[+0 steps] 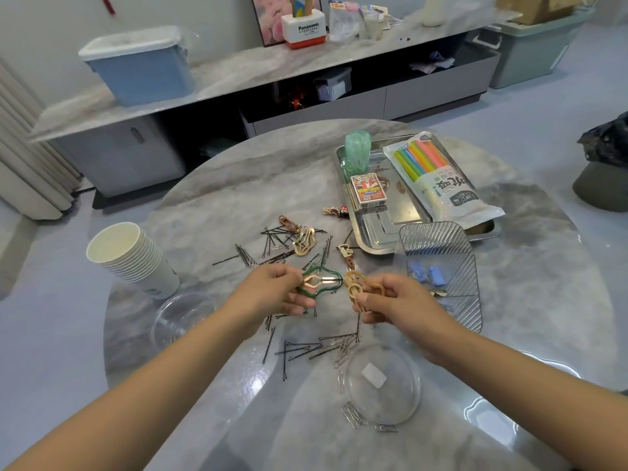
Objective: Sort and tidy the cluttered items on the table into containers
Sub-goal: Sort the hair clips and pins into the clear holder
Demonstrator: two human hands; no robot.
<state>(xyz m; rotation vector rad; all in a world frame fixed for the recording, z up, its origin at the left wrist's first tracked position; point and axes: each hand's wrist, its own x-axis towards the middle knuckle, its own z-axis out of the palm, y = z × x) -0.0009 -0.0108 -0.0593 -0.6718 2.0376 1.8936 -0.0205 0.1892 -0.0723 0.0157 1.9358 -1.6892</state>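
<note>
Nearest me, by the tabletop's (210, 198) near edge, a clear round lid (382, 385) lies flat with paper clips (351, 416) scattered just beside it. A little further in, black bobby pins (302, 350) lie loose in a heap.

Above them, both my hands are raised over the middle of the tabletop. My left hand (275, 290) pinches a green hair clip (319, 282) by one end. My right hand (390, 300) grips a beige hair clip (358, 287). The two clips hang close together, seemingly not touching.

Just right of my right hand stands a clear ribbed tray (441, 266) with small blue clips (428, 275) inside. Toward the left edge are a clear cup (180, 317) and a stack of paper cups (132, 260). Further off lie more pins, a gold clip (304, 241), and a steel tray (373, 232) holding a card box (367, 192) and a pack of straws (438, 175).

I judge I am mid-sort, gathering the large hair clips. Next I need to choose one container, probably the ribbed tray, and set both clips in it without catching the pins beneath.
</note>
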